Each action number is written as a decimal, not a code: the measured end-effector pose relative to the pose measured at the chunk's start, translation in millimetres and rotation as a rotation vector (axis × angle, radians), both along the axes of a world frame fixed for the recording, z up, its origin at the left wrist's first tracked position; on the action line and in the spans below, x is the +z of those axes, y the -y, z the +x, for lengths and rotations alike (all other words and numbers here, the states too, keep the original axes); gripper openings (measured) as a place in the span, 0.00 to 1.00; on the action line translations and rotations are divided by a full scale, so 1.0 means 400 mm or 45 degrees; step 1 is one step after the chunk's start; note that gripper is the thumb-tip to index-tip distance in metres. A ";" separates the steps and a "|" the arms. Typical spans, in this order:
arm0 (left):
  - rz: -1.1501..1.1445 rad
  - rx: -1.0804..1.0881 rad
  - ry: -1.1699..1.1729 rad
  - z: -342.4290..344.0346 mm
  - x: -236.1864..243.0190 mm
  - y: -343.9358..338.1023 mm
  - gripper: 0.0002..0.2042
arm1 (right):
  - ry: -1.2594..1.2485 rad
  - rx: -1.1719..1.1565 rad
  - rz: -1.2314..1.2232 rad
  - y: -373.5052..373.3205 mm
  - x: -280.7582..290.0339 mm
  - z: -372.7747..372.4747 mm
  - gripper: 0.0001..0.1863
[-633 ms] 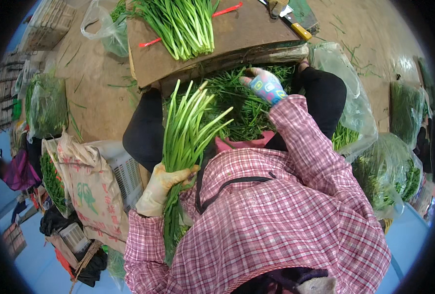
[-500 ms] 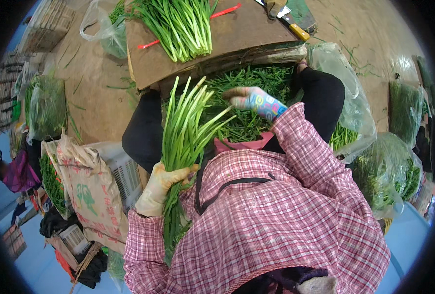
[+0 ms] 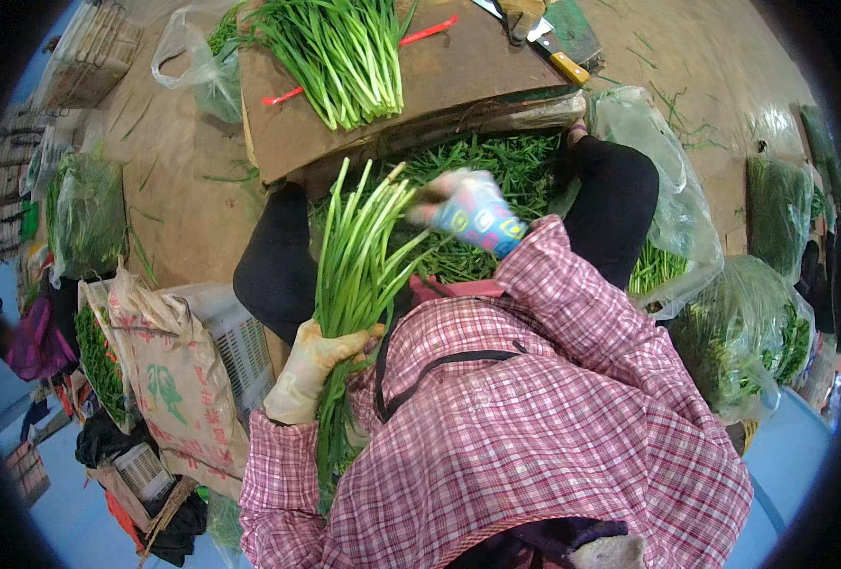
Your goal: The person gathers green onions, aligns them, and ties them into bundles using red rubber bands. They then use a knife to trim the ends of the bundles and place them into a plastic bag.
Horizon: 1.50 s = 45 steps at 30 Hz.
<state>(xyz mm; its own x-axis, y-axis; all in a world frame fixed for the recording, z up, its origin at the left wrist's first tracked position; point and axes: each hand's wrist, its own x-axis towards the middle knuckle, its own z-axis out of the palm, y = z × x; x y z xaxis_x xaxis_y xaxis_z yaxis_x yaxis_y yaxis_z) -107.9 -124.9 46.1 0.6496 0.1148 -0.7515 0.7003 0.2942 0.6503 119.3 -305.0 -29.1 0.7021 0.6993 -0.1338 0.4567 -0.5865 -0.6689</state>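
Head view: green stalks point(image 3: 354, 266) in left hand point(image 3: 314, 368); right hand point(image 3: 463, 204) near.

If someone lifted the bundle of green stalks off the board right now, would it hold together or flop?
The stalk bundle would probably splay, since the red strip sticks out at both sides without crossing over it. The pale ends look fairly stiff, lying straight; the thin, fanned-out leaves would likely flop.
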 end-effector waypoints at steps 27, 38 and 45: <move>0.096 -0.056 -0.009 -0.017 -0.009 0.017 0.13 | -1.029 -0.745 0.542 0.038 -0.090 0.099 0.12; -0.012 -0.176 0.012 -0.001 0.000 0.003 0.14 | -1.202 -0.237 0.640 0.032 -0.004 0.056 0.12; 0.012 -0.111 -0.043 -0.010 0.019 0.000 0.13 | -0.791 -0.142 0.486 0.118 -0.109 0.131 0.21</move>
<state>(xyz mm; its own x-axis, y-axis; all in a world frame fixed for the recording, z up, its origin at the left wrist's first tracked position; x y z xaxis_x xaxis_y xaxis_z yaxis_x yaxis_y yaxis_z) -111.7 -124.9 53.6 0.6321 0.0659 -0.7721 0.7444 0.2253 0.6286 171.6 -352.3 -72.6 0.6460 0.7055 -0.2913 -0.1213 -0.2818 -0.9518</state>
